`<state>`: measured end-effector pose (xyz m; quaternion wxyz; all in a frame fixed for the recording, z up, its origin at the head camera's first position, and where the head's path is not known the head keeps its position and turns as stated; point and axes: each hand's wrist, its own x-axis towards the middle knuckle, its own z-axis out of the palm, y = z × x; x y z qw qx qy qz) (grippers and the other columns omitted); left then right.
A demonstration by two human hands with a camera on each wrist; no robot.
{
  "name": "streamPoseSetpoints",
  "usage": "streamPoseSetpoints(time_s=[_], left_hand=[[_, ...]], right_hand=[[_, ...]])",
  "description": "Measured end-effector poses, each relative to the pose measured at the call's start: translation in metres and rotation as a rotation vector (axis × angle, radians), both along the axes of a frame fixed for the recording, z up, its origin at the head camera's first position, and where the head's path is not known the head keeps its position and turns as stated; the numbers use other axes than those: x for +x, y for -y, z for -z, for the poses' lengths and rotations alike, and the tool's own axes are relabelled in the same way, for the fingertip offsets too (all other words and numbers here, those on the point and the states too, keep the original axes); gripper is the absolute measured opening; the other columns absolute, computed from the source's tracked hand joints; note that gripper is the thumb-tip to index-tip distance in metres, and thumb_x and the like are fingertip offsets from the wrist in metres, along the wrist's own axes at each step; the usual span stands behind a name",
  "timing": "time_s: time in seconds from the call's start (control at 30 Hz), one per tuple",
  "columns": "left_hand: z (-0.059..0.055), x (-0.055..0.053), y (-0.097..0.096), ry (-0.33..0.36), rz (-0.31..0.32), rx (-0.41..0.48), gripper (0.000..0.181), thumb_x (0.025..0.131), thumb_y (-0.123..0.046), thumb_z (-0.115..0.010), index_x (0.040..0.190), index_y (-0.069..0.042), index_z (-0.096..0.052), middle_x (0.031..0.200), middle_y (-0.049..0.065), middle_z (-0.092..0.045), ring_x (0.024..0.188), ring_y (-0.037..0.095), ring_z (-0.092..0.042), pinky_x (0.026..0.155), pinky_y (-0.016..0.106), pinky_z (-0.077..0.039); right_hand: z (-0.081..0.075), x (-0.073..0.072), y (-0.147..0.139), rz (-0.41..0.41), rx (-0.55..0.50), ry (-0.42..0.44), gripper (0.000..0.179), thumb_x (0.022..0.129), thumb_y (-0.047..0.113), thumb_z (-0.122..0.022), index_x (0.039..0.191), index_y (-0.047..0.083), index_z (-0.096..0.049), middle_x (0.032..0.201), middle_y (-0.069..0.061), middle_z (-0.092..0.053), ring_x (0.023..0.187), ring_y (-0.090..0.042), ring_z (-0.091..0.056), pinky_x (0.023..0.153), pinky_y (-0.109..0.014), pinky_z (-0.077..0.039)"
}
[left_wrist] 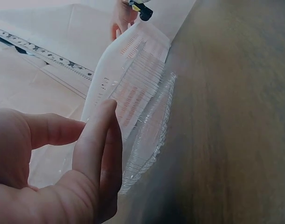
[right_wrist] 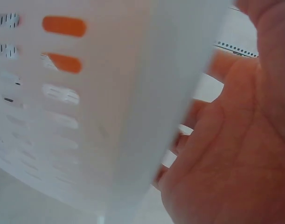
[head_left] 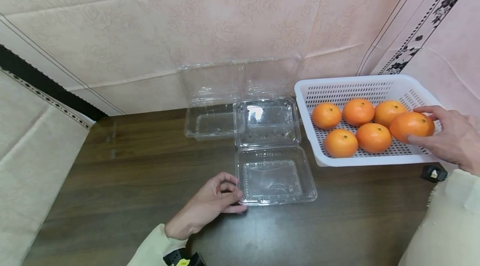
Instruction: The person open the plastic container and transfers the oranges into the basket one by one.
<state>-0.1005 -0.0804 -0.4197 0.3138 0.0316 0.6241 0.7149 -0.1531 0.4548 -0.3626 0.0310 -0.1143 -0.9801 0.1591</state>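
My right hand grips an orange at the right end of a white slotted basket, thumb on the near side and fingers on the far side. Several more oranges lie beside it in the basket. In the right wrist view the basket wall hides the held fruit and most fingertips. An opened clear plastic clamshell box lies left of the basket. With bent fingers, my left hand pinches the near left corner of its front half.
Behind the front box stands another clear clamshell box, its raised lid against the patterned cloth. A small black object shows beside the right sleeve. The brown wooden table extends to the left and front.
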Motion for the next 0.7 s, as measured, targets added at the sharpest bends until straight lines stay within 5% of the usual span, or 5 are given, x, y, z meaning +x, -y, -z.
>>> streamPoseSetpoints(time_s=[0.4,0.7], left_hand=[[0.0027,0.0018,-0.0030,-0.021,0.000,0.027,0.045,0.099,-0.002,-0.062,0.134,0.011,-0.036,0.107,0.010,-0.054,0.097,0.019,-0.067,0.096,0.040,-0.063],[0.0036,0.0032,-0.0048,-0.033,-0.009,0.027,0.044,0.100,-0.002,-0.061,0.134,0.011,-0.037,0.107,0.010,-0.054,0.099,0.018,-0.067,0.097,0.041,-0.062]], right_hand=[[0.0042,0.0001,-0.0009,0.027,-0.020,0.039,0.085,0.089,0.042,-0.075,0.147,-0.003,-0.033,0.129,-0.042,-0.033,0.110,-0.059,-0.023,0.085,-0.069,-0.029],[0.0063,-0.0026,-0.0016,0.055,-0.037,0.081,0.083,0.088,0.034,-0.076,0.148,-0.003,-0.031,0.127,-0.042,-0.034,0.111,-0.059,-0.020,0.086,-0.071,-0.032]])
